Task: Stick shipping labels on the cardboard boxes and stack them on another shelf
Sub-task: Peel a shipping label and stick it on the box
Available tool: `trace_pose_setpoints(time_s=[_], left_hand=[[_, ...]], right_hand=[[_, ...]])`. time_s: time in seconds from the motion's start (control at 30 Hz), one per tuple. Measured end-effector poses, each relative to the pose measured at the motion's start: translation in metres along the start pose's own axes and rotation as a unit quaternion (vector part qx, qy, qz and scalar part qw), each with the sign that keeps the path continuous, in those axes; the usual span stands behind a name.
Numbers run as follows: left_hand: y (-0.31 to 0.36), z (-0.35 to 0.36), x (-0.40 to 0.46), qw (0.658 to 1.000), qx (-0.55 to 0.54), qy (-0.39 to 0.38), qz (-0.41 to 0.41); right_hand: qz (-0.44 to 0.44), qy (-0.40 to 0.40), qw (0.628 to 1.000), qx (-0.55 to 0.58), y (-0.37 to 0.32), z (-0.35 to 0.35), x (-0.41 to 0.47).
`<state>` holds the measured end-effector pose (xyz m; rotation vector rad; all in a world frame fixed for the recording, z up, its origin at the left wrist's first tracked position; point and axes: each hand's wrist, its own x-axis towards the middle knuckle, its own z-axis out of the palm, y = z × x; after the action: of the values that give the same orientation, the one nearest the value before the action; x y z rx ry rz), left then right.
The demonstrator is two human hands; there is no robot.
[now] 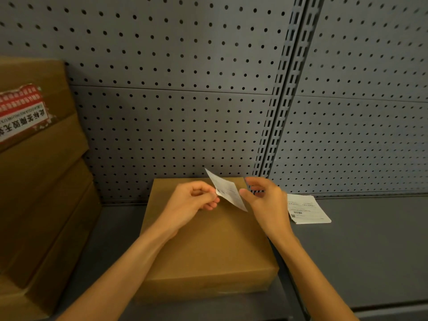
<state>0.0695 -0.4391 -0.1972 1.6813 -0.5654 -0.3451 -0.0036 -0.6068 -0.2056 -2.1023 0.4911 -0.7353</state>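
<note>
Print on the label (225, 189) I'm holding is too blurred to read; I can only make out dark marks on white paper. My left hand (193, 200) pinches its lower left edge between thumb and curled fingers, and the sheet stands tilted above the far part of the cardboard box (208, 246). My right hand (264, 200) is just beside the label's right edge, fingers loosely spread; whether the thumb touches the paper I cannot tell. The box lies flat on the shelf (359, 251), its far side close to the back panel, and my forearms cover part of its top. Right of it, near the back edge of the shelf, lies a stack of labels (308, 210), its left corner hidden behind my right hand. At the left edge of the shelf stands a pile of boxes (44, 205), cut off by the frame; the topmost one bears a red and white sticker (20, 112), torn at the edges and partly out of view. Behind everything rises a grey pegboard wall (185, 89) with a slotted upright post (284, 100).
</note>
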Motion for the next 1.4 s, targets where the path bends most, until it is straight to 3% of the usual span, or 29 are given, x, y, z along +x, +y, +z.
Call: trace_pose_setpoints(time_s=[0.17, 0.5, 0.97, 1.4], left_hand=[[-0.001, 0.002, 0.002, 1.0, -0.005, 0.003, 0.016], [-0.005, 0.003, 0.004, 0.999, 0.002, 0.001, 0.037], [-0.006, 0.003, 0.005, 0.999, 0.035, 0.014, 0.036], [-0.002, -0.004, 0.004, 0.996, 0.039, 0.075, 0.015]], right_hand=[[-0.076, -0.101, 0.991, 0.04, -0.018, 0.003, -0.008], [-0.088, -0.127, 0.987, 0.037, -0.02, 0.012, -0.012], [-0.049, -0.073, 0.995, 0.054, -0.016, 0.01, -0.006], [0.032, 0.035, 0.991, 0.123, -0.005, -0.018, 0.009]])
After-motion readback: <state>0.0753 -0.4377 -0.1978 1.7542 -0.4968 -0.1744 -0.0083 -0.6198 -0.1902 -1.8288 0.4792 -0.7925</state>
